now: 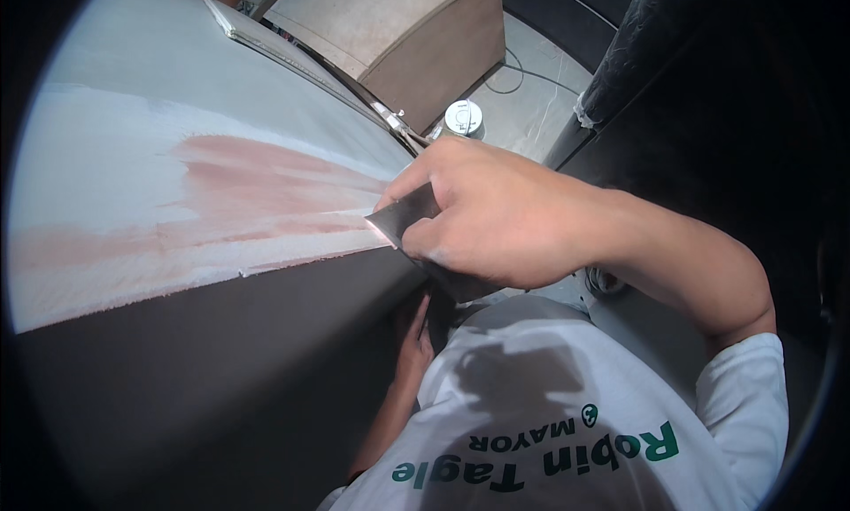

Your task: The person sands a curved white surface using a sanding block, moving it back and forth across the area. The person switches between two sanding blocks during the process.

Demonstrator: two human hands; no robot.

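My right hand grips a dark, flat filler spreader between thumb and fingers. Its edge meets the rim of a pale grey body panel, likely of a vehicle. Streaks of pinkish filler lie on this panel within a whitish patch and run towards the spreader. Along its near edge the coating is rough, and the side below is in dark shade. Lower down, beside my shirt, my left hand is in shadow with a finger extended. A dark shape lies against it; whether it is held is unclear.
Beyond the panel stands a box-like beige cabinet. A can with a white lid sits on the grey floor beside it. A thin cable crosses that floor. At the upper right is a dark, plastic-wrapped long object.
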